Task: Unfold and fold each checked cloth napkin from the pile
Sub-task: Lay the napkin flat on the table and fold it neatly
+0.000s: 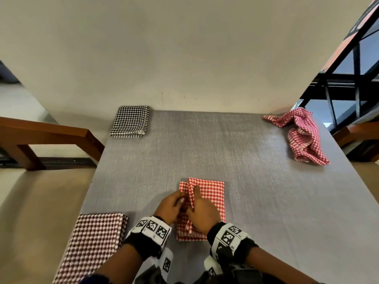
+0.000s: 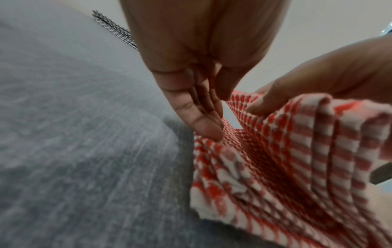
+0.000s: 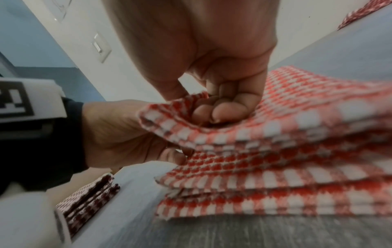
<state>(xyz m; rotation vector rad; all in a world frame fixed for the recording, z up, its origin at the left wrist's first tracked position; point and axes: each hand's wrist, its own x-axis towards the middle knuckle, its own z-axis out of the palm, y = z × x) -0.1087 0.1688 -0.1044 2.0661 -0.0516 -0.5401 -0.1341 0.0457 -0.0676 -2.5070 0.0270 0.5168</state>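
Grey table runs back to a cream wall; wide bare stretch in frame centre, between the cloths at its corners. Red napkin lies folded, low centre of the head view, well clear of the table edges, top layer peeled up along its left side. Red-and-white check, several stacked layers showing at the near edge in the right wrist view. Left hand touches the lower layer with nearly straight fingers. Right hand pinches the lifted flap, fingers curled over the cloth edge. Black napkin folded, upper left of table. Brown napkin folded, lower left, hanging over the edge. Pink napkin crumpled, upper right, near the table edge. Wristbands carry black-and-white square markers; no readable writing.
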